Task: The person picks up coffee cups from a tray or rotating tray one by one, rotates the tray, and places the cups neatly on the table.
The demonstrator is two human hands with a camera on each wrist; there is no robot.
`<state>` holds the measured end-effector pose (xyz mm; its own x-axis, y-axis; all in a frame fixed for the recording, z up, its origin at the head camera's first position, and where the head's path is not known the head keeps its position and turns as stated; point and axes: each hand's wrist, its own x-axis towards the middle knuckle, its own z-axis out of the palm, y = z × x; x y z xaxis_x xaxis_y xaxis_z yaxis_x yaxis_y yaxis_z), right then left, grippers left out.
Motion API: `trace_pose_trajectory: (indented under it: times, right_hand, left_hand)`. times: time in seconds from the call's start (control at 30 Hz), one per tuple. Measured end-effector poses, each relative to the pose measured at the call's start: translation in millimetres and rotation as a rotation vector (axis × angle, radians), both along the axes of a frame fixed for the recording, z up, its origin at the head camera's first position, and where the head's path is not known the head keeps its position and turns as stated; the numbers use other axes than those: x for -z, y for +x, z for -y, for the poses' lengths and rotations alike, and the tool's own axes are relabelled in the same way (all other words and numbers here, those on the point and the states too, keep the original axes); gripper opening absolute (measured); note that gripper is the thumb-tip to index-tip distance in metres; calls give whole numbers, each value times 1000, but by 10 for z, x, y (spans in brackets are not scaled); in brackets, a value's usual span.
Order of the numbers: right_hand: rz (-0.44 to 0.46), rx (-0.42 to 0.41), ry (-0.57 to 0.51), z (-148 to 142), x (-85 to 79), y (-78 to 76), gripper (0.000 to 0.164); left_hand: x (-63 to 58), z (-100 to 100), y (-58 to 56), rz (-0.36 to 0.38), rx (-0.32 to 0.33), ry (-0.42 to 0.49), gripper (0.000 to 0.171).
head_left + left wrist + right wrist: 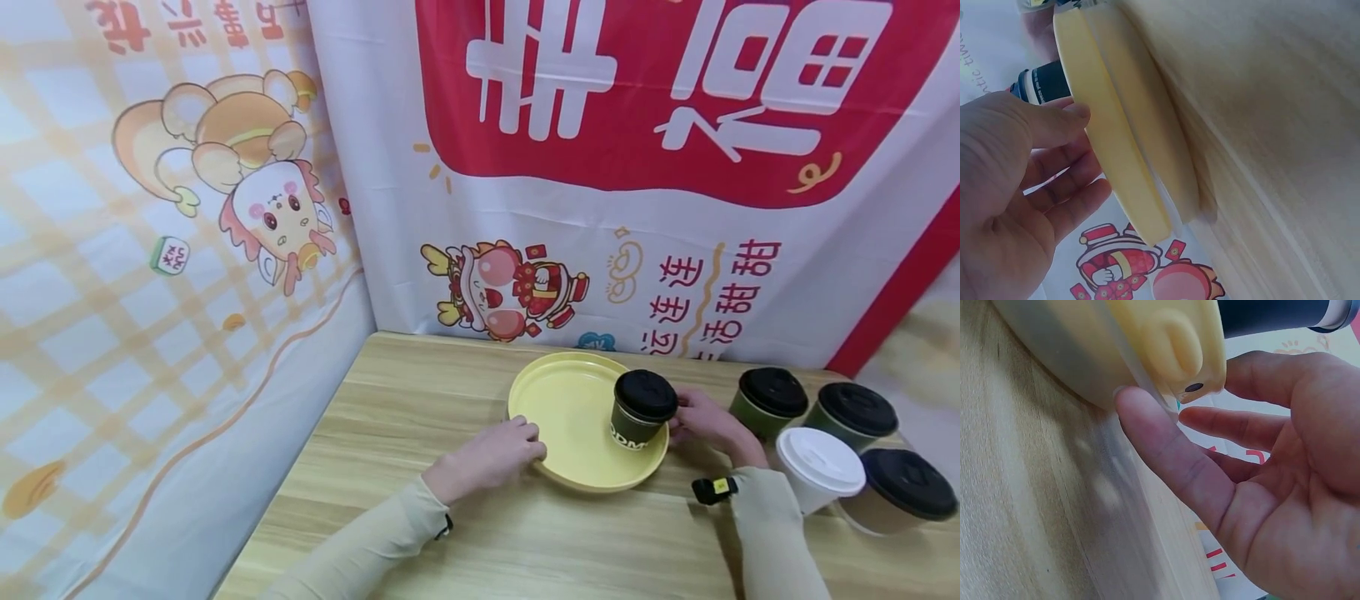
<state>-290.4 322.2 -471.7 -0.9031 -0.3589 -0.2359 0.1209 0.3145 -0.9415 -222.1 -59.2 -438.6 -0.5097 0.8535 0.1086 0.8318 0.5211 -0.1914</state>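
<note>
A round yellow tray [577, 417] lies on the wooden table with a paler lower part under its rim. Near its right edge stands a dark green paper cup [637, 417] with a black lid. At the front-left rim, my left hand [491, 457] holds the tray's edge, thumb and bent fingers against the yellow wall [1113, 125]. On the opposite side, beside the cup, my right hand [708, 425] grips the rim. In the right wrist view its thumb meets the upper edge of the tray, and one finger [1154, 428] lies along the lower edge.
Right of my right hand stand green cups [768, 400] with black lids, a white cup [817, 467] and a brown cup [892, 500] with a black lid. Printed cloths hang behind the table [420, 392] and on its left.
</note>
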Motion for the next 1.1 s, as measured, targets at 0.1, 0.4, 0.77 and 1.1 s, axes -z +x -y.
trace_pose_trajectory:
  times: [0.1,0.4,0.77,1.1]
  right_hand:
    - [1,-5,-2,6,2,11,13]
    - [-2,-10,25,7,24,24,15]
    - [0,4,28,28,24,19,18]
    - [-11,8,27,22,-15,5,19]
  left_hand:
    - [11,5,-21,7,0,-2,17]
    - [-7,36,-55,23,21,22,8]
    - [-44,-24,-4,45,-37,114,21]
    - [-11,19,-303,133,-289,453,23]
